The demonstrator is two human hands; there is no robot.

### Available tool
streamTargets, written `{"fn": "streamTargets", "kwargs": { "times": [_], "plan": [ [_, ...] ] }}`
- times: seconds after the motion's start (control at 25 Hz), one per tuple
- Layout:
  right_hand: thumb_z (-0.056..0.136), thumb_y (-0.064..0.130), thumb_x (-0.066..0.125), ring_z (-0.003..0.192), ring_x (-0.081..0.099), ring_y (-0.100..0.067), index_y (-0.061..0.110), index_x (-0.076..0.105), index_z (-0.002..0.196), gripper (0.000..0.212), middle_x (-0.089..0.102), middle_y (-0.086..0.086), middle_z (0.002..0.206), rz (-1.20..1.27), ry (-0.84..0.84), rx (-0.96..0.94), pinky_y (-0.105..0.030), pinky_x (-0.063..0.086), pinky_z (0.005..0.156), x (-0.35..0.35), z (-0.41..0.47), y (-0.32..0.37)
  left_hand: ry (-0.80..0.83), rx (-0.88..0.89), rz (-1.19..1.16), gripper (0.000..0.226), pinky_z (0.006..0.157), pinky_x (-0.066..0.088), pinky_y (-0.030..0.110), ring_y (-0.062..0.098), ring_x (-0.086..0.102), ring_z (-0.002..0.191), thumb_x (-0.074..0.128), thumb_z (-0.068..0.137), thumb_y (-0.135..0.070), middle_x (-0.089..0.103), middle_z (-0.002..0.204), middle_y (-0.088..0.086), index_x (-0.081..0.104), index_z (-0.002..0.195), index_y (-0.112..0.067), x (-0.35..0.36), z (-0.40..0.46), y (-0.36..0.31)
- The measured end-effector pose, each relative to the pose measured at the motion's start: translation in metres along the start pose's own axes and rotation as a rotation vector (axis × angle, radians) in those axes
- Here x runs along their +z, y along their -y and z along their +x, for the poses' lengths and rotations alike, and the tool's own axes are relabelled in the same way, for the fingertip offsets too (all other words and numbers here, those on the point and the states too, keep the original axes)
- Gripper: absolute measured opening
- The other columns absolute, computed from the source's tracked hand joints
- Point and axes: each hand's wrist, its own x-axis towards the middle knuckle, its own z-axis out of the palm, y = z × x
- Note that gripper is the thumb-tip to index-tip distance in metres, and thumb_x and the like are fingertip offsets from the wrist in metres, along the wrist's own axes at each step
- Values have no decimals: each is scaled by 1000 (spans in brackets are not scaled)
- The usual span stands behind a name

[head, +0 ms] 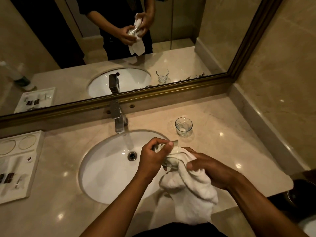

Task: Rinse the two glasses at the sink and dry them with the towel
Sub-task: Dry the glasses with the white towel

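My left hand [153, 156] grips a clear glass [171, 161] on its side over the right rim of the white sink [106, 177]. My right hand [215, 170] holds a white towel [191, 199], one end pushed into the glass's mouth, the rest hanging down in front of me. A second clear glass [183, 126] stands upright on the marble counter, right of the faucet [118, 117] and apart from both hands. No water runs from the faucet.
A white amenity tray [18, 166] with small packets lies on the counter at the left. The framed mirror [153, 93] runs along the back and a marble wall closes the right side. A dark bin [302, 194] sits past the counter's right end.
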Motion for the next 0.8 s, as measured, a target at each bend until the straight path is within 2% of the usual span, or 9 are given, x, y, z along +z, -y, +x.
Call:
{"fn": "streamTargets", "kwargs": {
  "times": [0.12, 0.24, 0.32, 0.4, 0.48, 0.56, 0.64, 0.72, 0.8],
  "plan": [
    [80, 26, 80, 123, 60, -16, 30, 57, 133, 58, 56, -3, 136, -326, -99, -64, -38, 50, 102, 13, 2, -7, -70, -32, -18, 28, 42, 49, 39, 28, 61, 56, 78, 83, -43, 64, 65, 1, 70, 74, -17, 8, -5, -6],
    [70, 25, 89, 102, 65, -10, 33, 69, 110, 45, 56, 1, 121, -511, -287, -89, -27, 55, 85, 27, 9, -17, -106, -136, 72, 38, 59, 51, 43, 22, 61, 60, 71, 76, -52, 63, 58, -2, 68, 68, -15, 14, -5, -2],
    [70, 30, 85, 98, 64, -10, 30, 71, 107, 40, 54, 7, 119, -622, -363, -109, -31, 55, 85, 29, 14, -28, -67, -276, 104, 39, 61, 49, 41, 29, 64, 64, 69, 71, -52, 66, 61, 4, 69, 68, -13, 15, 3, 0],
    [72, 39, 76, 90, 63, -9, 27, 70, 106, 36, 48, 13, 120, -883, -385, -141, -33, 55, 78, 26, 18, -38, 9, -452, 66, 30, 52, 45, 34, 33, 62, 57, 67, 74, -41, 66, 66, 12, 69, 67, -12, 14, 8, -3],
    [76, 45, 68, 85, 62, -13, 30, 66, 108, 35, 42, 17, 128, -1226, -352, -136, -30, 49, 66, 22, 23, -42, 66, -610, 26, 21, 45, 41, 25, 28, 57, 47, 63, 80, -29, 64, 66, 14, 71, 74, -11, 12, 10, -4],
    [78, 48, 65, 88, 62, -15, 31, 64, 111, 37, 42, 18, 133, -1380, -314, -114, -27, 43, 64, 17, 27, -42, 144, -709, 26, 26, 44, 41, 23, 25, 57, 46, 61, 86, -33, 64, 66, 12, 72, 85, -10, 7, 13, -2],
    [75, 49, 68, 96, 65, -14, 29, 66, 115, 45, 56, 16, 128, -1237, -339, -100, -29, 50, 72, 9, 29, -39, 228, -759, -63, 51, 43, 40, 21, 22, 60, 53, 50, 94, -59, 68, 69, 8, 72, 93, -13, 4, 14, -3],
    [71, 38, 77, 99, 69, -11, 25, 69, 113, 44, 71, 11, 112, -845, -476, -95, -32, 56, 84, 2, 32, -29, 227, -712, -113, 71, 46, 46, 24, 23, 65, 67, 35, 93, -76, 73, 80, 8, 71, 101, -16, 5, 16, -10],
    [77, 15, 76, 102, 72, -18, 20, 73, 110, 34, 77, -1, 106, -387, -506, -22, -33, 58, 90, -5, 34, -16, 143, -375, -53, 58, 51, 54, 31, 20, 69, 79, 43, 93, -70, 73, 94, 8, 69, 105, -20, 11, 14, -12]
  ]
}}
